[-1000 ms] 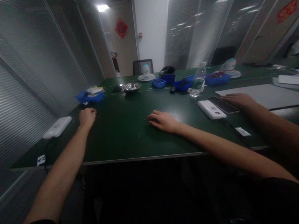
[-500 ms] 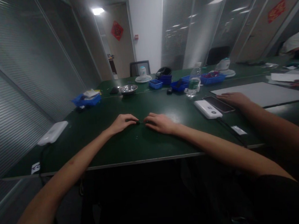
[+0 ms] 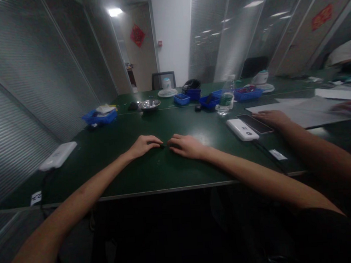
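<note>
Low over the green table (image 3: 154,173), my left hand (image 3: 143,145) pinches a small dark object (image 3: 162,145) between thumb and fingers. It is too small for me to name. Just to its right is my right hand (image 3: 186,146), with fingers curled and tips close together, facing the left fingertips. A thin, short line seems to run from the dark object to the right fingertips, but what those fingers hold is hidden. A narrow gap separates the two hands.
White power banks with cables lie at left (image 3: 58,155) and right (image 3: 242,129). Beyond stand a metal bowl (image 3: 149,105), blue trays (image 3: 100,116) and a water bottle (image 3: 225,98). On the right, another person's hand (image 3: 272,118) rests by a phone (image 3: 255,123) and white sheets (image 3: 300,112).
My two hands have come slightly closer together around the small dark object. At the right, the other person's far hand has moved left, shifting a white sheet over the board.
</note>
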Demonstrator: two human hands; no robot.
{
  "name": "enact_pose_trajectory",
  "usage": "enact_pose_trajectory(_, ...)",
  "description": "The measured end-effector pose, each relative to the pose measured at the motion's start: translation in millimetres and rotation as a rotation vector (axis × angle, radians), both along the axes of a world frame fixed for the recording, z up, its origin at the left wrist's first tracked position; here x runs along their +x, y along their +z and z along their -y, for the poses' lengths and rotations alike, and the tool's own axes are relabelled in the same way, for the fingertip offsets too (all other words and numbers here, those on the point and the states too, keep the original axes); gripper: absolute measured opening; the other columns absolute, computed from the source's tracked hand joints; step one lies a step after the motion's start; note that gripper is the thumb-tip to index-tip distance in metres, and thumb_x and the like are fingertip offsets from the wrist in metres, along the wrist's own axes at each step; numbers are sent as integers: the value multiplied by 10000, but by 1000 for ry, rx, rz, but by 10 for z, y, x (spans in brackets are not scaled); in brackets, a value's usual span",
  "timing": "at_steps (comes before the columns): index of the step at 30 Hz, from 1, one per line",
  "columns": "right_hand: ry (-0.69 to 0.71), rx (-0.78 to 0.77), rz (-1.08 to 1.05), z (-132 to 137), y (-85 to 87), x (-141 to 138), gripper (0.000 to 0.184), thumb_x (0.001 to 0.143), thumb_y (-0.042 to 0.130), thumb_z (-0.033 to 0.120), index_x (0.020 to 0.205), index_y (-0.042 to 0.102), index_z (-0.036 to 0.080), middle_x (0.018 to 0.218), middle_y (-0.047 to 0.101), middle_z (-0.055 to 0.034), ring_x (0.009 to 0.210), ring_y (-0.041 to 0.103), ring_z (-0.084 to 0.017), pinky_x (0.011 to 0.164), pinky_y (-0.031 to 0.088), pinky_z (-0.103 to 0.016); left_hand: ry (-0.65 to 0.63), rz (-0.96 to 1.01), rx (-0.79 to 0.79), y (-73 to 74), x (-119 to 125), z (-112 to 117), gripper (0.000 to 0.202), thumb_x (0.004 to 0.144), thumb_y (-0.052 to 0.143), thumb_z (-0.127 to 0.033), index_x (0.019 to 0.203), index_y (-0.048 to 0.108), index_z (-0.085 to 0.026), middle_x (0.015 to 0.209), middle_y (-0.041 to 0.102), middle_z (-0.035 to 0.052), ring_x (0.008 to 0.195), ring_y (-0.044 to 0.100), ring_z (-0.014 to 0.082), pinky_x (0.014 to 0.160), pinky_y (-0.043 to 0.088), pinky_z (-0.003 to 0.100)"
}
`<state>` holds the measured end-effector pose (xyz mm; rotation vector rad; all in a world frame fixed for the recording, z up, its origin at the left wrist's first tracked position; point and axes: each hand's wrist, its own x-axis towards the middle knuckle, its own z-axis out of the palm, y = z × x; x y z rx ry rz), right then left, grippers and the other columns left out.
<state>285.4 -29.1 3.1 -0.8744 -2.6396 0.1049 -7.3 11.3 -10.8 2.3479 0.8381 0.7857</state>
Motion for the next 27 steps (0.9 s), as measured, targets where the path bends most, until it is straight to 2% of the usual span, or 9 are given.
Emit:
enact_pose_trajectory(6,7,10,-9,15,-7,-15,305,1093,482,361,1334,606,221,1214,631,-84,890,648,-176,741,466,-292,-14,23,2,-37,19,-8,219,948,728,-328,1129,826,-253,1141,785,66,1081,717,243,1018,519,389)
enact_pose_trajectory(12,13,-9,-5,27,17,-28,313,1096,477,356,1359,592,232,1238,625,-89,904,653,-180,745,472,-297,-58,30,-42,-6,60,29,235,950,730,-339,1151,820,-255,1151,780,67,1088,714,243,1026,517,390)
enact_pose_trajectory(17,-36,-9,-46,34,22,-54,319,1104,465,347,1378,578,228,1246,624,-92,935,655,-189,765,484,-302,-57,44,-103,13,79,51,346,936,740,-328,1270,769,-242,1204,764,77,1123,703,247,1021,524,395)
enact_pose_trajectory(20,-70,-3,-62,17,3,-65,311,1103,471,352,1362,586,225,1231,629,-95,935,652,-192,774,489,-308,-26,52,-130,3,46,7,355,934,734,-344,1269,766,-231,1203,762,83,1116,706,250,1016,532,398)
enact_pose_trajectory(24,-108,-3,-95,-8,-16,-35,289,1096,490,347,1331,599,220,1225,635,-91,907,650,-183,782,494,-308,116,36,-62,30,-217,-181,335,940,710,-361,1241,784,-234,1227,755,82,1154,694,258,1052,515,413)
enact_pose_trajectory(27,-106,-4,-107,-15,-14,1,295,1094,494,350,1325,603,203,1231,639,-98,902,647,-184,776,495,-309,327,32,10,70,-655,-370,334,928,714,-337,1234,791,-226,1257,751,83,1190,683,254,1084,491,396)
